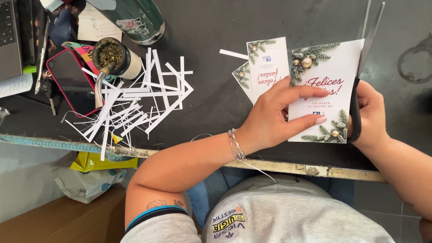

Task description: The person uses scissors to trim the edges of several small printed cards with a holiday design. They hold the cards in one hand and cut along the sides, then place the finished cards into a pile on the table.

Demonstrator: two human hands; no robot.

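Observation:
My left hand (pixel 278 114) grips a white greeting card (pixel 330 72) with pine sprigs, gold baubles and red lettering, fingers spread over its front. My right hand (pixel 370 114) holds a pair of black-handled scissors (pixel 365 45) along the card's right edge, blades pointing away from me. A small stack of matching cards (pixel 265 63) lies flat on the dark table just left of the held card.
A heap of white paper strips (pixel 139 101) covers the table at left. Behind it stand a cup of green herb with a metal straw (pixel 112 56), a red-cased phone (pixel 69 78), a dark flask (pixel 137 18) and a laptop corner (pixel 9 40). The worn table edge (pixel 310 170) runs below my hands.

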